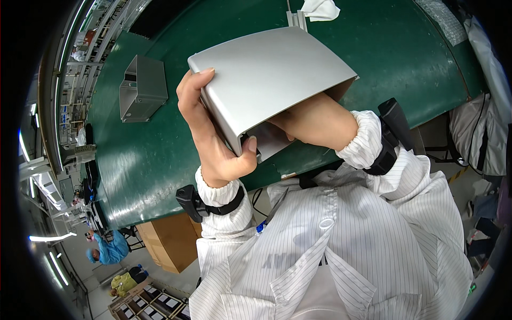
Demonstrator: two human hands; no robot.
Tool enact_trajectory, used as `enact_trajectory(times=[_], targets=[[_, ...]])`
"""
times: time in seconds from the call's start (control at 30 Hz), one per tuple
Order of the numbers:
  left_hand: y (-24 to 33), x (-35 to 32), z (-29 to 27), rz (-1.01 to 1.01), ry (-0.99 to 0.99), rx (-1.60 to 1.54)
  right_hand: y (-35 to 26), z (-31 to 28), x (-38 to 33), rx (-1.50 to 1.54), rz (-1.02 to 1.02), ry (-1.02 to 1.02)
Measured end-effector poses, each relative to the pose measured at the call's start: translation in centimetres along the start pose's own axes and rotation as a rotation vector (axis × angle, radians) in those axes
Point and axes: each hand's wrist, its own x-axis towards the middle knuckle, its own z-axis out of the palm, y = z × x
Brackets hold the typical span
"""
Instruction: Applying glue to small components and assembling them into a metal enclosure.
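Note:
I hold a silver-grey metal housing (pixel 266 74), a bent sheet-metal shell, up over the green table (pixel 138 160). My left hand (pixel 210 133) grips its left edge, fingers along the side and thumb on the lower corner. My right hand (pixel 314 120) is pushed inside the open end of the shell; only the wrist and the back of the hand show, the fingers are hidden. Both wrists wear black straps over white striped sleeves.
A second grey metal housing (pixel 141 88) lies on the table at the left. A white cloth (pixel 320 9) and a pale rail (pixel 296 18) lie at the far edge. A cardboard box (pixel 168 242) stands below the table; people work in the distance at lower left.

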Motion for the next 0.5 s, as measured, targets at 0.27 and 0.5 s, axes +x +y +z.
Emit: enact_trajectory(times=[0.27, 0.5], targets=[[0.0, 0.2, 0.1, 0.005, -0.013, 0.0, 1.2, 0.3, 0.1, -0.119, -0.135, 0.087], [0.3, 0.4, 0.2, 0.005, -0.025, -0.02, 0.8, -0.4, 0.1, -0.27, -0.235, 0.057]])
